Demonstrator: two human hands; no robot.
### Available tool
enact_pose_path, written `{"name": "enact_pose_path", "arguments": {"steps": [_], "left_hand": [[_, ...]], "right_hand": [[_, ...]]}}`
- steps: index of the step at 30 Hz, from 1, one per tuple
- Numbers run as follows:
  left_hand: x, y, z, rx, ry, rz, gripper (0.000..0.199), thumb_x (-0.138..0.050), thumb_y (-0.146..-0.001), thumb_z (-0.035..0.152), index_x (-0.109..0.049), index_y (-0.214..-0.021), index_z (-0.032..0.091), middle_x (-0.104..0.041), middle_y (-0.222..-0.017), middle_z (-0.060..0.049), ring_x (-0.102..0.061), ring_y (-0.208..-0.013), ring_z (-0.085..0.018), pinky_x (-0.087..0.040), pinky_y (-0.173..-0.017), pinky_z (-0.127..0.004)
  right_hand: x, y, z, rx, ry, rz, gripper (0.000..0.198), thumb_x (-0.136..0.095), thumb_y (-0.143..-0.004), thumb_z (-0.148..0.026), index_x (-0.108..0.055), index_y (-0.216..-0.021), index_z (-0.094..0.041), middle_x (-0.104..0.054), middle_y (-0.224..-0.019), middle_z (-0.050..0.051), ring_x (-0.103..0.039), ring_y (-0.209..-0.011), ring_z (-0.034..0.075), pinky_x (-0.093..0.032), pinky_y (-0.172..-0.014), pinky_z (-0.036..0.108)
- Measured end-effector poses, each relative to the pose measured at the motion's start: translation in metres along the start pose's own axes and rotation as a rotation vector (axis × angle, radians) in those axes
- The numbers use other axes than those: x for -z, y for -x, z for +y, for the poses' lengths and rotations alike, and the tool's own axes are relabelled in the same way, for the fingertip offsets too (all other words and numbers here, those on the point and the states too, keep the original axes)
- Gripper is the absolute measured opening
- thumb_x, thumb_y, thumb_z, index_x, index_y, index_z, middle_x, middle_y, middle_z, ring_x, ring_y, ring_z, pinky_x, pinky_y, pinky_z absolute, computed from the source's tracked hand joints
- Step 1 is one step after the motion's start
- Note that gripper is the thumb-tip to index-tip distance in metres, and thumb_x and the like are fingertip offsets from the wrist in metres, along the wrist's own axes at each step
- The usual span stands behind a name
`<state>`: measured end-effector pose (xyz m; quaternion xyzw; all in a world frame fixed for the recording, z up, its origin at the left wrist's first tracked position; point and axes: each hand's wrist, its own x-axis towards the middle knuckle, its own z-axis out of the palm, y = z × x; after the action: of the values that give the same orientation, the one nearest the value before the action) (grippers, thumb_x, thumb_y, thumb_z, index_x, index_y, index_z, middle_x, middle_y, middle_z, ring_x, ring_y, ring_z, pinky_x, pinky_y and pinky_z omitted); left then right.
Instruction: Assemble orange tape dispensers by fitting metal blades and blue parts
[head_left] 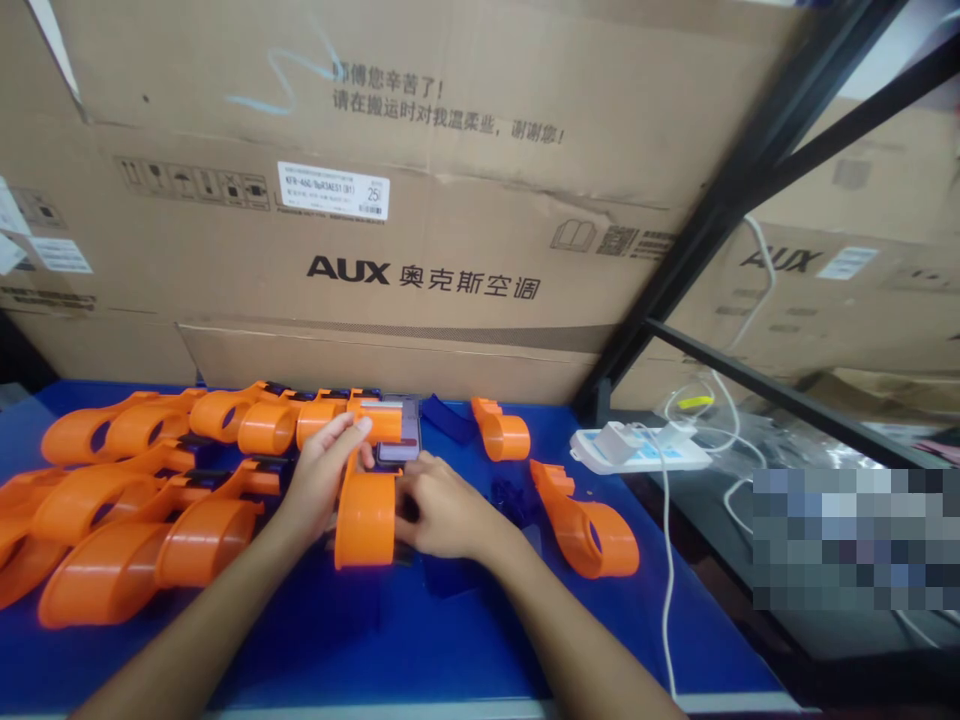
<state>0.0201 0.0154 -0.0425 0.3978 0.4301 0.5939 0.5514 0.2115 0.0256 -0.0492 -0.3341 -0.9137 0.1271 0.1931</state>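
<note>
An orange plastic ring piece is upright in front of me, its flat upper end pinched between the thumb and fingers of my left hand. My right hand is closed against the right side of the ring, its fingertips partly hidden behind it. Something dark shows under those fingers, too hidden to name. Just behind both hands lies a phone, partly covered by the orange piece. To the right are two loose orange ring pieces, a nearer one and a farther one.
Several orange ring pieces with dark blue ends stand in rows on the left of the blue table. Small dark blue parts lie right of my hands. A white power strip with cables sits at the right edge. Large cardboard boxes wall the back.
</note>
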Motion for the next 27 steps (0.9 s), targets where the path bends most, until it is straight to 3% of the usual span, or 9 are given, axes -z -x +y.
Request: {"name": "enact_pose_path", "arguments": {"steps": [3, 7, 9, 12, 17, 22, 27], "left_hand": [[0.002, -0.002, -0.002, -0.009, 0.001, -0.002, 0.041, -0.076, -0.079, 0.055, -0.057, -0.07, 0.019, -0.057, -0.061, 0.002, -0.044, -0.044, -0.008, -0.035, -0.044, -0.021], [0.002, -0.002, -0.006, -0.034, -0.058, -0.054, 0.039, -0.072, -0.083, 0.055, -0.06, -0.075, 0.019, -0.059, -0.063, 0.002, -0.046, -0.048, -0.009, -0.036, -0.047, -0.021], [0.0, -0.001, -0.008, -0.054, -0.115, -0.08, 0.037, -0.072, -0.083, 0.054, -0.062, -0.082, 0.019, -0.061, -0.064, 0.001, -0.049, -0.051, -0.01, -0.037, -0.051, -0.022], [-0.003, 0.0, -0.01, -0.057, -0.18, -0.116, 0.037, -0.074, -0.081, 0.052, -0.065, -0.094, 0.018, -0.065, -0.067, 0.0, -0.053, -0.055, -0.013, -0.038, -0.055, -0.023], [-0.007, 0.003, -0.009, -0.092, -0.225, -0.181, 0.038, -0.072, -0.083, 0.049, -0.069, -0.106, 0.018, -0.065, -0.066, 0.0, -0.057, -0.06, -0.016, -0.04, -0.06, -0.025], [-0.006, 0.005, -0.011, -0.086, -0.259, -0.209, 0.04, -0.069, -0.087, 0.048, -0.066, -0.115, 0.019, -0.065, -0.068, 0.0, -0.054, -0.059, -0.014, -0.038, -0.058, -0.024], [-0.003, 0.002, -0.013, -0.071, -0.245, -0.239, 0.043, -0.067, -0.089, 0.049, -0.064, -0.118, 0.018, -0.065, -0.07, -0.001, -0.054, -0.058, -0.013, -0.038, -0.055, -0.023]], "right_hand": [[0.01, -0.001, 0.003, -0.044, -0.045, 0.093, 0.019, -0.074, -0.081, -0.024, -0.058, -0.071, -0.021, -0.061, -0.075, 0.002, -0.053, -0.076, 0.019, -0.04, -0.069, 0.029], [0.026, 0.001, 0.008, -0.192, -0.132, 0.397, 0.015, -0.062, -0.093, -0.033, -0.057, -0.084, -0.022, -0.059, -0.07, -0.001, -0.052, -0.065, 0.016, -0.038, -0.061, 0.028], [0.029, 0.003, 0.009, -0.214, -0.186, 0.475, 0.016, -0.057, -0.098, -0.038, -0.06, -0.095, -0.022, -0.058, -0.068, -0.002, -0.051, -0.059, 0.015, -0.039, -0.059, 0.028], [0.027, 0.005, 0.007, -0.152, -0.16, 0.483, 0.021, -0.058, -0.099, -0.04, -0.063, -0.109, -0.022, -0.064, -0.075, 0.001, -0.057, -0.064, 0.017, -0.042, -0.061, 0.029], [0.023, 0.003, 0.005, -0.003, -0.091, 0.509, 0.02, -0.058, -0.1, -0.034, -0.066, -0.114, -0.022, -0.07, -0.097, 0.009, -0.064, -0.088, 0.023, -0.05, -0.077, 0.035], [0.021, 0.001, 0.004, -0.043, -0.092, 0.57, 0.018, -0.057, -0.101, -0.031, -0.067, -0.113, -0.021, -0.069, -0.095, 0.009, -0.064, -0.086, 0.023, -0.051, -0.079, 0.036], [0.02, 0.002, 0.003, -0.021, -0.139, 0.543, 0.022, -0.055, -0.102, -0.03, -0.066, -0.12, -0.023, -0.068, -0.101, 0.01, -0.063, -0.086, 0.022, -0.053, -0.077, 0.036]]}}
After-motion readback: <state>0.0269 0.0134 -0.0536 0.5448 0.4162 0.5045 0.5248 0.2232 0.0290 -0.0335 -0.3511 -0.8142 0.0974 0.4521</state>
